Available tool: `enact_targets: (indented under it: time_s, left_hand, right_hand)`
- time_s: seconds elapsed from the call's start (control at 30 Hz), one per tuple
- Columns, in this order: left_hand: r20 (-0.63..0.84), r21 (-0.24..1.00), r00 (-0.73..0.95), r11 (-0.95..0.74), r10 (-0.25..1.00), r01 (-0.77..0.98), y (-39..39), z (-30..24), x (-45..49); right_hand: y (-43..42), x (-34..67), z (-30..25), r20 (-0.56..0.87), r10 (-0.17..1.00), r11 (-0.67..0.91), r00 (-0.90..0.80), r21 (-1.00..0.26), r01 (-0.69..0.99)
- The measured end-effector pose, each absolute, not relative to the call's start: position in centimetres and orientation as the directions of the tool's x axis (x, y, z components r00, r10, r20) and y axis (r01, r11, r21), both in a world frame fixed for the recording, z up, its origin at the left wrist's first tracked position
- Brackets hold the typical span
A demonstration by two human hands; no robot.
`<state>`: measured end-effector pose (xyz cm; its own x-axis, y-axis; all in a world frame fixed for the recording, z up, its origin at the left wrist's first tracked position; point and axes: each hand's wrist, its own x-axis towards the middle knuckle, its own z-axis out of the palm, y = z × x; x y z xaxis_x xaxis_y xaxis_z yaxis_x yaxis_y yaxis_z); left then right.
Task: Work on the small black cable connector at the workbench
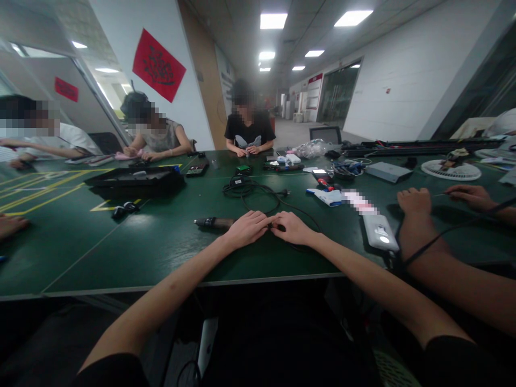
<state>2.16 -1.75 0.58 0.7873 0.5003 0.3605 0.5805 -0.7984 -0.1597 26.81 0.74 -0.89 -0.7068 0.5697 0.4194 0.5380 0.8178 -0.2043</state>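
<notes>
A cylindrical corded power tool (220, 222) lies on the green table, its dark nose and metal tip pointing left. My left hand (250, 228) is wrapped over the body's rear half from above, hiding it. Fingers bent, my right hand (293, 228) closes at the tool's tail end, where a black cord seems to begin; its fingertips meet those of my left hand. Beyond both hands the black power cord (262, 187) lies in loose loops, with its plug (285, 192) toward the right.
A black tray (137, 180) and small black items (124, 209) lie to the left. On the right are a white power bank-like device (379, 232), a blue-white packet (325, 196) and a white fan grille (450, 169). A neighbour's arm (423, 242) reaches in close on the right. Several people sit around the table.
</notes>
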Motion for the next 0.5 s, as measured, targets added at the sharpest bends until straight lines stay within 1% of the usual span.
enact_targets:
  time_s: [0.5]
  left_hand:
    - [0.364,-0.132,0.785,-0.807,0.501,0.576,-1.92,0.65,2.21]
  right_hand:
    - [0.74,26.83,-0.77,0.407,0.574,0.815,-0.710,-0.207,0.541]
